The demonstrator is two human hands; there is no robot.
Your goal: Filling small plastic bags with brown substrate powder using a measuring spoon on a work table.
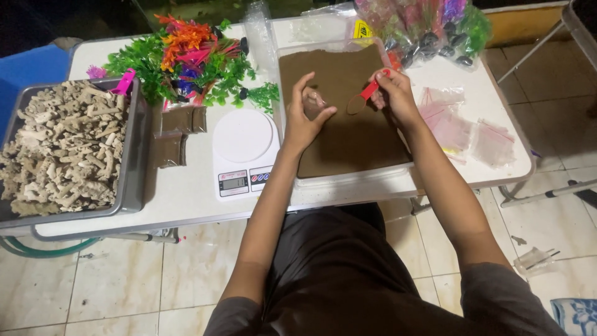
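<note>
left hand half-curled over the clear rectangular plastic tray of fine brown powder, fingers pinching a small clear plastic bag just above the powder surface. right hand closed on the red handle of a small scoop, its round bowl resting on the powder just beside the bag. white round-topped digital scale just left of the tray on the white folding table; grey metal tray of pale coral-like chunks at far left, empty clear zip bags at right.

Red-handled scoop over brown sand; clear bag.
</note>
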